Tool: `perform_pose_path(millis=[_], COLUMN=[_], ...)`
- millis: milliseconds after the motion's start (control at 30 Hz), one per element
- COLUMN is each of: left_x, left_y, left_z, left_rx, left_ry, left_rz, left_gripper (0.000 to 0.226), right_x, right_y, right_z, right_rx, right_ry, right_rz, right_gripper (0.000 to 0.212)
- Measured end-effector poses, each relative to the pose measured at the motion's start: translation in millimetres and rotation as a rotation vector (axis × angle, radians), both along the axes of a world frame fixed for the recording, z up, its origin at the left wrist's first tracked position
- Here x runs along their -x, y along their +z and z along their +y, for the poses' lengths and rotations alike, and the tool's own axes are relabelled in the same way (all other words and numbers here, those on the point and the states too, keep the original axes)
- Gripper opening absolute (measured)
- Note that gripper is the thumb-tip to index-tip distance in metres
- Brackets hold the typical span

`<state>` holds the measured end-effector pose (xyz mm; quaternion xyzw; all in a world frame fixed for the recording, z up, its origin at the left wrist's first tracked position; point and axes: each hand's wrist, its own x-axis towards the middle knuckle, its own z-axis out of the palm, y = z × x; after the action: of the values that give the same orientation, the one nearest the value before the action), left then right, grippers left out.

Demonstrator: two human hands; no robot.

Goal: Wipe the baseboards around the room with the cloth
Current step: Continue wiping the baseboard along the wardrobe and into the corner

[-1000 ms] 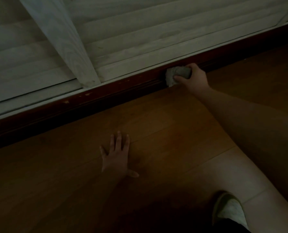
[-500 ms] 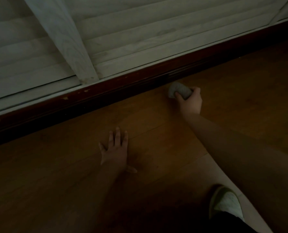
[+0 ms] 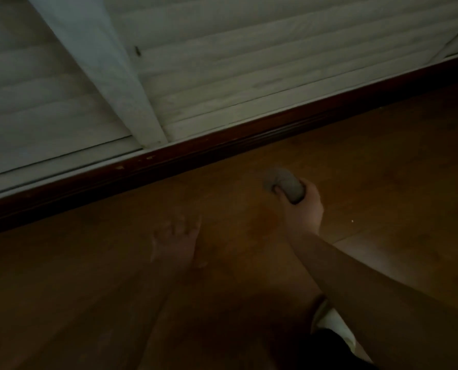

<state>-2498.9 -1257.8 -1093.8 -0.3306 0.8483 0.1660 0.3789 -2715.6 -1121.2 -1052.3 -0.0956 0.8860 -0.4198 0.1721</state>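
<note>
The dark reddish-brown baseboard [image 3: 222,141] runs diagonally from lower left to upper right below pale louvred panels. My right hand [image 3: 302,209] is shut on a bunched grey cloth [image 3: 285,184], held over the wooden floor a short way off the baseboard, not touching it. My left hand [image 3: 175,240] lies flat on the floor with fingers spread, blurred in the dim light, nearer to me than the baseboard.
The wooden floor [image 3: 382,156] stretches right and toward me. A pale vertical post [image 3: 110,70] divides the louvred panels [image 3: 249,62] and meets the baseboard. A foot in a white sock [image 3: 332,325] shows at the bottom beside my right forearm.
My right hand has pulled the cloth off the baseboard and back toward me over the floor. The left hand stays flat on the floor.
</note>
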Motion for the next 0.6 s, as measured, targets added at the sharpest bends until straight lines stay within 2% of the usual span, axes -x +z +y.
perform_pose_path(millis=[200,400,500,600], left_x=[-24,-47,-75,-105], left_y=[135,299,372,448], left_z=[8,21,26,26], left_rx=[-0.025,-0.006,-0.005,0.015], left_ry=[-0.008,-0.03,-0.053,-0.058], left_rz=[0.133,0.351,0.412,0.366], left_gripper=[0.078,0.08,0.08,0.08], right_x=[-45,-75,-91,-107], right_y=[128,264,327,392], right_z=[42,74,86,94], right_rx=[0.013,0.005,-0.002,0.012], right_ry=[0.018,0.048,0.049,0.03], right_rz=[-0.057,-0.126,-0.095,-0.107], right_gripper=[0.043,0.044,0.054,0.057])
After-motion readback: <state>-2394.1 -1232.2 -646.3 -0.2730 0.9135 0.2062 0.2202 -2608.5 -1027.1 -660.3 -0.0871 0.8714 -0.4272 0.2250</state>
